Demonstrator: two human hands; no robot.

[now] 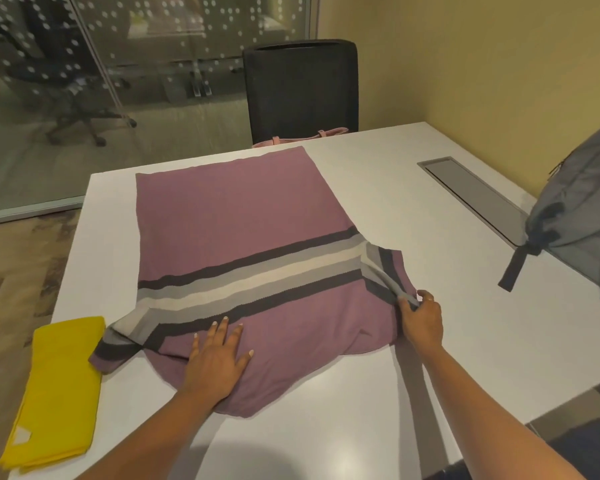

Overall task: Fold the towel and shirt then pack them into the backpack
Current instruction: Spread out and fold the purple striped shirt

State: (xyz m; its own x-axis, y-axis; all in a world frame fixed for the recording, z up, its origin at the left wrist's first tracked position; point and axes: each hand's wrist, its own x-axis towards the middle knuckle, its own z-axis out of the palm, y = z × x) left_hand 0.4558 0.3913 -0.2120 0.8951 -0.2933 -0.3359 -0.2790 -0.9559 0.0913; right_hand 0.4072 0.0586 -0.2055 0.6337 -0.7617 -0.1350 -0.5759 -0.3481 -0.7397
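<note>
A purple shirt (236, 220) with dark, grey and white stripes lies spread flat on the white table (413, 209), collar end toward me. My left hand (217, 358) presses flat on the shirt near the collar, fingers straight. My right hand (421, 322) pinches the edge of the right sleeve (385, 268), which is lifted slightly off the table. A yellow towel (58, 393), folded into a long strip, lies at the table's left front corner. The grey backpack (582, 206) stands at the right edge, partly cut off by the frame.
A dark office chair (300, 88) stands behind the table's far edge, with a pink strap (302, 137) showing on its seat. A grey cable hatch (475, 195) is set into the table between shirt and backpack. A glass wall is at the left.
</note>
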